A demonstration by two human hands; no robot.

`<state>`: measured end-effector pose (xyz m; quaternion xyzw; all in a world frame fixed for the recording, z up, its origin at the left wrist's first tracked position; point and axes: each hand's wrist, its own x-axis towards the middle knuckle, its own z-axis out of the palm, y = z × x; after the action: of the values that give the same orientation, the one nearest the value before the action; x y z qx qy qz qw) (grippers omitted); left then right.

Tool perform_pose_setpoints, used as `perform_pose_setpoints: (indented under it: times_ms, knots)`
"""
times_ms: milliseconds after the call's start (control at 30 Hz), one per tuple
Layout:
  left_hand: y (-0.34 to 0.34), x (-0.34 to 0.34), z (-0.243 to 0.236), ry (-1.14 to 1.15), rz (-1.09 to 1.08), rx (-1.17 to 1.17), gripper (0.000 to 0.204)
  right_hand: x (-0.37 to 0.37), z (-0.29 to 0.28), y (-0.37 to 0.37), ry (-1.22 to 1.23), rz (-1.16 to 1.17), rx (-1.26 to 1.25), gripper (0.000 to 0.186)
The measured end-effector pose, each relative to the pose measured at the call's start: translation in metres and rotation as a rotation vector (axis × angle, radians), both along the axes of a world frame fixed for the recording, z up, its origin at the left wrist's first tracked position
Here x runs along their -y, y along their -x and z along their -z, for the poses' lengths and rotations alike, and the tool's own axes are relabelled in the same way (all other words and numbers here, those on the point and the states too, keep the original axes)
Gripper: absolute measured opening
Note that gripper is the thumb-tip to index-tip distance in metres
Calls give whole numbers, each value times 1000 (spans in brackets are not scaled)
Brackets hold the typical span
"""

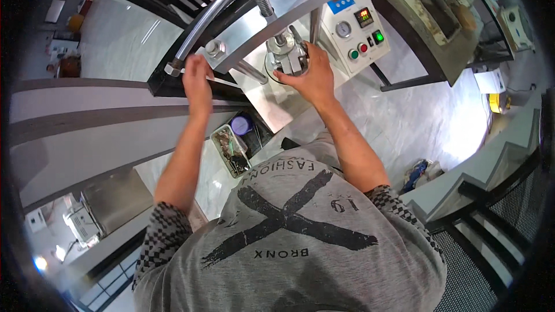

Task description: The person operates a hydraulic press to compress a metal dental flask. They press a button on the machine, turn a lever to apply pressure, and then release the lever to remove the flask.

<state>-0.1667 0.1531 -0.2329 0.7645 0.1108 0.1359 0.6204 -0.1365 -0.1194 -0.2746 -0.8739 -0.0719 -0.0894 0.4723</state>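
A steel press with an upright screw and a long bent lever stands before me. My left hand is beside the lever's lower end and the left bolt of the crossbar, its fingers bent and slightly blurred; I cannot tell if they grip anything. My right hand is closed round a cylindrical metal block under the screw, its thumb at the block's front and its fingers at the right side. Right of this, a white control box carries a gauge, small displays and coloured buttons.
A tray of tools and a purple round lid are low to my front left. A worn machine on a dark stand is at right. Stair railings are at lower right, a grey ledge at left, pale tiled floor around.
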Motion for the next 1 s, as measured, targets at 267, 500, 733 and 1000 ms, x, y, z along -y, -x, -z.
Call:
perform_pose_setpoints:
  times_ms: [267,500,733,1000]
  knots:
    - [-142,-13,8,-634,1021,-3,40,32,-13,-35,127,-294,-63,94]
    - [-126,-17,34,-776,1077,-42,33,38,1,-45,44,-386,15,95]
    - [-96,-30,32,-879,1030,-19,27,11,24,19,-359,155,109,74]
    - [-83,-66,53,-1004,941,59,21,-13,35,-9,-720,446,-240,41]
